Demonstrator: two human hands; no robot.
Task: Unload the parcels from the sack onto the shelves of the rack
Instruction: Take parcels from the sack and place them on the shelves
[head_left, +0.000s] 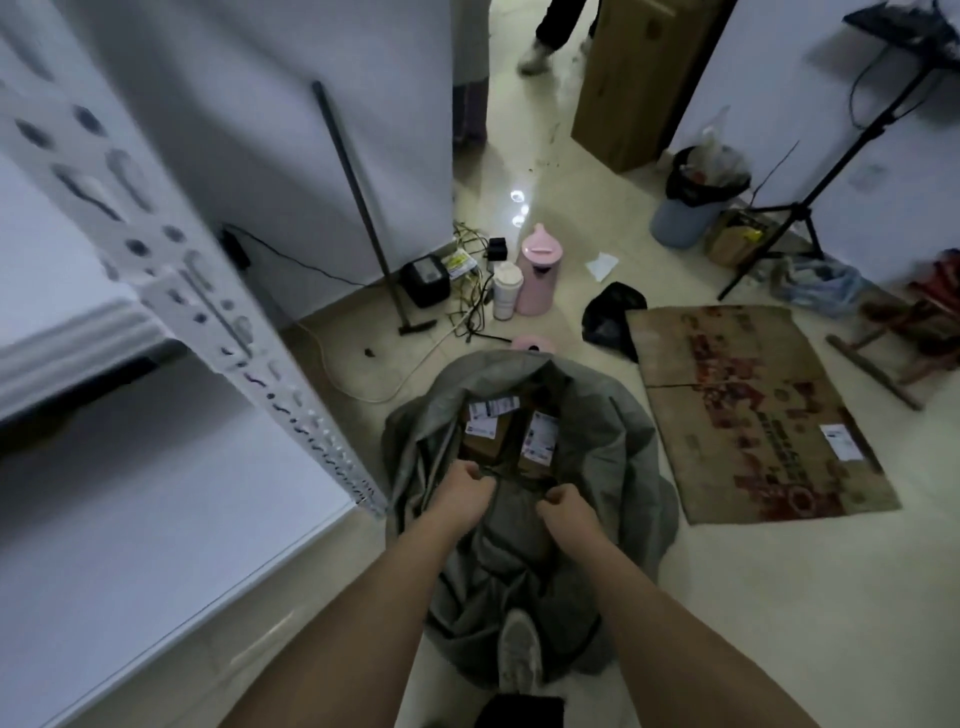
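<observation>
The grey sack (524, 499) lies slumped on the tiled floor just beside the white rack (218, 332), its mouth gaping toward the far wall, and inside sit a few brown cardboard parcels (511, 434) with white labels facing up. Both bare arms reach straight down over it: the left hand (462, 493) and the right hand (563, 506) are curled into fists, each gripping a bunch of fabric on the near edge of the opening, close together. A shoe (519, 654) rests on the sack's loose end.

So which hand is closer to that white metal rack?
The left hand. It grips the sack's rim on the side beside the rack; the right hand grips the rim farther from it.
</observation>
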